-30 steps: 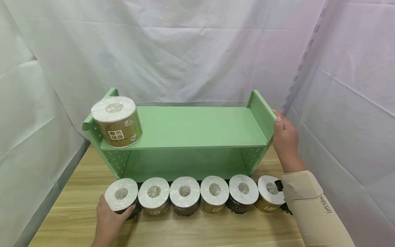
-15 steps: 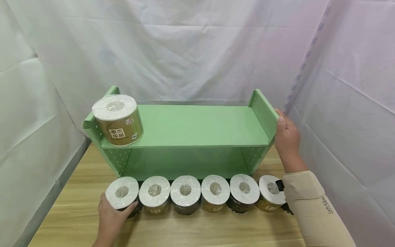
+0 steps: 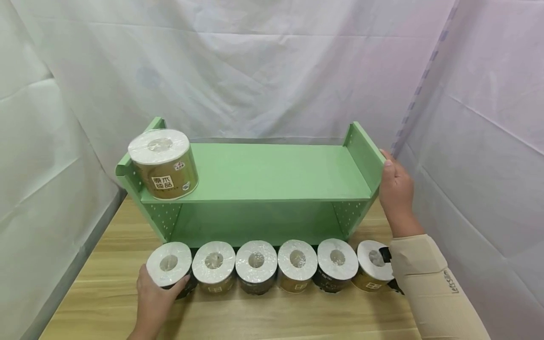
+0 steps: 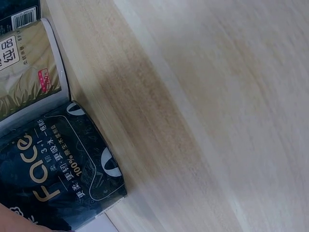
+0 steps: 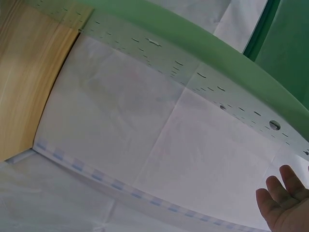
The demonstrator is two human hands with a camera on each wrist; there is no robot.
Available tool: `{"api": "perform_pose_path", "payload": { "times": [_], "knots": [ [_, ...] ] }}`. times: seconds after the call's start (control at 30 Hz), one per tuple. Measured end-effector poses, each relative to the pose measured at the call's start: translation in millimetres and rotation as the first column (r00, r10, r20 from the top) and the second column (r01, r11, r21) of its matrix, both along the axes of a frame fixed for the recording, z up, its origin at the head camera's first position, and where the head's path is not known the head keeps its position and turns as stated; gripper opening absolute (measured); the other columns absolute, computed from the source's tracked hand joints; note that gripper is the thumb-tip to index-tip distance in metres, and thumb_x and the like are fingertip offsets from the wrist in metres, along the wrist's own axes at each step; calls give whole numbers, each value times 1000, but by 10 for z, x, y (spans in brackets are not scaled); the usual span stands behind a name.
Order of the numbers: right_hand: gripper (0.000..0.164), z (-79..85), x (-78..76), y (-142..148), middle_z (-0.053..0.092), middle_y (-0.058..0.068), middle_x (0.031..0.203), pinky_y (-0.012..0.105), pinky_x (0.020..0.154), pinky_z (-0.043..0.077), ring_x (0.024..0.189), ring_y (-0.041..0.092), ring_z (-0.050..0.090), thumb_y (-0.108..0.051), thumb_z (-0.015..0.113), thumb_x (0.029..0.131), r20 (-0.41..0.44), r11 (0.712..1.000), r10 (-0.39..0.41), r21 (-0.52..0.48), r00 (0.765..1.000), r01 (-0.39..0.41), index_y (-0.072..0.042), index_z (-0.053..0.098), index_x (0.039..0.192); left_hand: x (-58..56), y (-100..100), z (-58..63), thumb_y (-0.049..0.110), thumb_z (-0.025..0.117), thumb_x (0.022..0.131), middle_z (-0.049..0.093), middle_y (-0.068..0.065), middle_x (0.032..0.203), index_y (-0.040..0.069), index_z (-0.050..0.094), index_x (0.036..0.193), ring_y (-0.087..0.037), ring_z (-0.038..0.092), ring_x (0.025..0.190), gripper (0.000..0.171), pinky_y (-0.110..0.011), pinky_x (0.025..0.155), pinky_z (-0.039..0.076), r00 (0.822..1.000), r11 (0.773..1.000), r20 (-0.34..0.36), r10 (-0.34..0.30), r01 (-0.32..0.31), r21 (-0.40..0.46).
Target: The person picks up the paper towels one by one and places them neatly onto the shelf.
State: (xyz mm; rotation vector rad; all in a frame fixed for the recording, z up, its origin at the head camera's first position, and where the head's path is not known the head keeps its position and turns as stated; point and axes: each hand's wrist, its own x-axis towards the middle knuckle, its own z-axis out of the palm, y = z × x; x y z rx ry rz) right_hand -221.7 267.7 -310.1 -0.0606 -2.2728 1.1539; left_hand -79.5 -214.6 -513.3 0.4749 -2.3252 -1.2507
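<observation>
At the left end of a row, my left hand (image 3: 154, 297) grips a dark-wrapped toilet roll (image 3: 170, 264), thumb at its front right and fingers round the left side. The left wrist view shows that roll's dark wrapper (image 4: 53, 169) with "Face" printed on it. My right hand (image 3: 395, 193) holds the right side panel of a green two-tier shelf (image 3: 272, 174), thumb by the panel's edge. Below that panel (image 5: 193, 72) in the right wrist view, some of its fingers (image 5: 275, 198) are bent and apart from it. A gold-wrapped toilet roll (image 3: 172, 177) stands upright on the upper tier's left end.
Several more toilet rolls (image 3: 256, 264), gold and dark by turns, stand upright in the row before the shelf on the wooden table (image 3: 238, 321). My right forearm sleeve (image 3: 433, 283) overlaps the row's right end. White sheets (image 3: 272, 71) hang around the table.
The view has shifted slightly. My left hand stays on the dark-wrapped toilet roll and my right hand stays at the shelf's side panel.
</observation>
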Motion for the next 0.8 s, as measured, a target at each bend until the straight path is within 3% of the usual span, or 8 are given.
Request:
{"api": "perform_pose_path", "payload": {
  "times": [0.67,0.8],
  "knots": [
    [48,23,-8,-51,48,-2,143,41,104,39,130,15,45,-36,27,101,52,995,-36,-94,998,41,-22,54,139,-4,-1,21,7,89,59,44,-29,121,-10,34,134,-42,40,114,95,-52,94,32,1000,1000,-12,-8,8,23],
    [49,28,-13,-61,48,-4,144,40,101,40,127,13,46,-37,26,101,77,994,-35,-101,996,42,-24,53,140,7,-4,20,8,88,60,44,-28,123,-8,33,136,-40,40,115,96,-52,95,32,1000,999,14,-7,7,33]
  ]
}}
